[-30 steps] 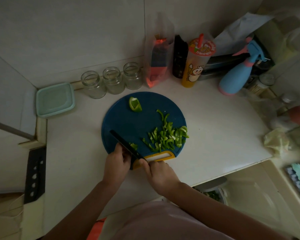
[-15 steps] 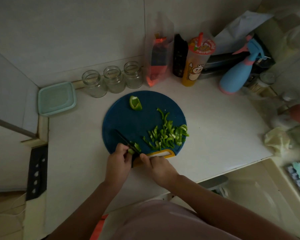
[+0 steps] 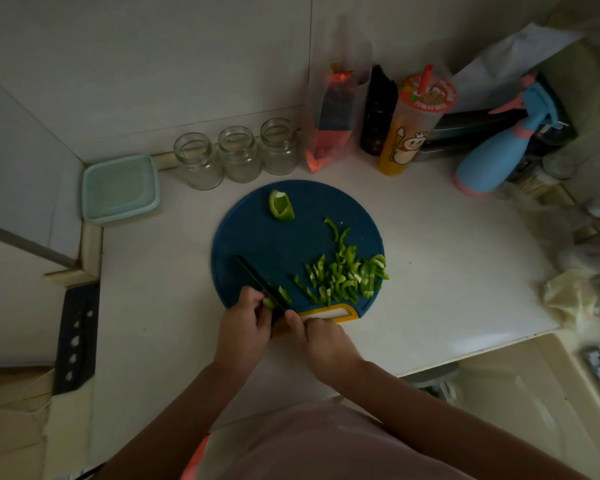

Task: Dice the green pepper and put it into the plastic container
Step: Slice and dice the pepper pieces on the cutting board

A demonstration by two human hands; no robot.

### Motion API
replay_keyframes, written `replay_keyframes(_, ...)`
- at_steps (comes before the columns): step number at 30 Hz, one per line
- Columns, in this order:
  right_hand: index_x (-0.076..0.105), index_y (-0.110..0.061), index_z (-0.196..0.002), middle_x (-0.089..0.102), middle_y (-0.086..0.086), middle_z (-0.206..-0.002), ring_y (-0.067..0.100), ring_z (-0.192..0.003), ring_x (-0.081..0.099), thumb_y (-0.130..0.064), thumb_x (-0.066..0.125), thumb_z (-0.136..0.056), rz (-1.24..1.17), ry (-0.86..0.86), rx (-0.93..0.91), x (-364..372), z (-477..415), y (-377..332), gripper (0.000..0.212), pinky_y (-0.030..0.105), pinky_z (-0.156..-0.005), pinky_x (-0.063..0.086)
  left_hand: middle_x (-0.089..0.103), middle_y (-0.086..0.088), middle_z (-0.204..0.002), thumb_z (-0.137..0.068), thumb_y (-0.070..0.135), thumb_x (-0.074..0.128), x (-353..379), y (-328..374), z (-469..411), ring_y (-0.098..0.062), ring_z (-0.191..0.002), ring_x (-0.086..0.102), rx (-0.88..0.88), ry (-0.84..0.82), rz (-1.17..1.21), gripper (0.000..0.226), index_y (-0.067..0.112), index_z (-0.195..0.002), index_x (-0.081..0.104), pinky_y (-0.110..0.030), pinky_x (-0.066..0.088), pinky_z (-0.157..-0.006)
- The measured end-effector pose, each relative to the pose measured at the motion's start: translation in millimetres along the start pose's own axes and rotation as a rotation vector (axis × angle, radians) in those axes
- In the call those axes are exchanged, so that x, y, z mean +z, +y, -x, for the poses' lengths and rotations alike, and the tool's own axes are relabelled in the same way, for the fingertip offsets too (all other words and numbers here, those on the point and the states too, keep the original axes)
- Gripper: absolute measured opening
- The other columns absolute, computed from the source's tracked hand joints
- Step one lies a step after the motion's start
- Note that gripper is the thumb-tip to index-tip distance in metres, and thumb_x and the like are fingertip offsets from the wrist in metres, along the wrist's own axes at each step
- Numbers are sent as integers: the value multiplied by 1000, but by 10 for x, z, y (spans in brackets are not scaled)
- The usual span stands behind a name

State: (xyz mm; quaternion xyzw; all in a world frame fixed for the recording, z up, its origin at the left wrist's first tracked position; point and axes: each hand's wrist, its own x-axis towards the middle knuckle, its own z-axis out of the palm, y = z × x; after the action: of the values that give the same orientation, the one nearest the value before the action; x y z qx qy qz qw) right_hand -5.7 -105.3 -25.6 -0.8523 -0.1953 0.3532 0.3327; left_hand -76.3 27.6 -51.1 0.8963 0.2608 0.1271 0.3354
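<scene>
A round blue cutting board [image 3: 257,244] lies on the white counter. My right hand [image 3: 321,337] grips the handle of a black knife [image 3: 257,277] whose blade lies across the board's near left part. My left hand [image 3: 243,323] pinches a small green pepper piece [image 3: 269,302] against the blade. A pile of cut pepper strips [image 3: 347,275] covers the board's right side. One larger pepper chunk [image 3: 281,206] rests at the far edge. A pale green lidded plastic container [image 3: 120,188] sits at the counter's far left corner.
Three empty glass jars [image 3: 238,154] stand behind the board. A red-and-clear bag [image 3: 333,123], dark bottle [image 3: 378,112], yellow drink cup [image 3: 413,126] and blue spray bottle [image 3: 496,150] line the back wall. A crumpled bag [image 3: 568,299] lies at the right edge.
The knife blade has slid back toward me and sits lower on the board. My left hand now holds the small pepper piece right against the blade.
</scene>
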Motion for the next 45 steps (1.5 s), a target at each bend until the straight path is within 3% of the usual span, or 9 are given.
replay_keyframes(4, 45, 3, -128, 59, 15, -58, 24, -42, 55, -9, 87, -48, 270, -44, -120, 36, -134, 101, 91, 22, -42, 20, 65, -3, -67, -84, 4, 63, -10, -6, -22, -13, -50, 54, 2, -13, 14, 9, 4, -85, 54, -15, 34, -45)
replay_keyframes(8, -5, 0, -149, 49, 29, -120, 37, -105, 54, -6, 36, -99, 377, -68, -167, -59, -194, -207, 65, 39, -78, 43, 64, -4, -66, -85, 6, 62, -12, 5, 12, -19, -56, 60, -14, -62, 32, 11, 6, -85, 51, -34, 47, -49)
replay_keyframes(11, 16, -2, -147, 52, 23, -112, 36, -101, 55, -20, 28, -103, 375, -99, -114, 47, -288, -354, 49, 39, -75, 44, 64, -6, -71, -86, 9, 63, -22, 37, 11, -19, -61, 60, -47, -82, 18, 13, 6, -85, 50, -36, 48, -54)
replay_keyframes(15, 50, -3, -88, 44, 4, -67, 22, -64, 46, -51, 20, -99, 191, -74, 23, -25, -236, -346, 57, 36, -72, 42, 63, -6, -74, -89, 12, 59, -47, 14, -14, -20, -63, 60, -42, -98, 21, 10, 7, -89, 50, -36, 47, -55)
replay_keyframes(18, 50, -6, -124, 56, 16, -93, 29, -84, 56, -36, 28, -102, 125, -2, 71, -65, -181, -252, 43, 38, -74, 42, 67, -7, -80, -86, 10, 62, -54, -43, -3, -22, -69, 64, -14, -83, 21, 13, 6, -94, 53, -39, 52, -58)
replay_keyframes(20, 60, -5, -100, 58, 16, -89, 30, -86, 58, -44, 33, -101, 57, 63, 100, -165, -165, -125, 47, 33, -72, 41, 68, -6, -83, -83, 7, 66, -42, -54, 20, -20, -72, 66, 1, -64, 30, 16, 7, -95, 55, -35, 54, -60)
replay_keyframes(25, 37, -15, -53, 41, 0, -55, 11, -52, 41, -58, 35, -95, -48, 33, 96, -343, -32, 35, 60, 25, -54, 31, 64, -5, -95, -76, -2, 69, 1, -46, 75, -18, -79, 62, 32, -6, 70, 20, 7, -91, 60, -17, 46, -68)
replay_keyframes(35, 55, -5, -69, 58, 10, -65, 18, -65, 58, -78, 16, -80, -17, -2, -179, -66, 203, 76, 84, 43, -66, 46, 69, -6, -70, -75, 4, 73, 25, 122, 34, -3, -58, 58, -142, 140, 175, 6, 4, -73, 67, -7, 41, -56)
replay_keyframes(45, 40, -17, -56, 46, 0, -55, 17, -61, 51, -56, 31, -95, -4, -18, -120, -59, 216, 94, 56, 40, -64, 41, 69, 5, -66, -75, 3, 72, 16, 136, 37, -2, -64, 63, -240, 139, 315, 6, 9, -74, 73, -15, 48, -55)
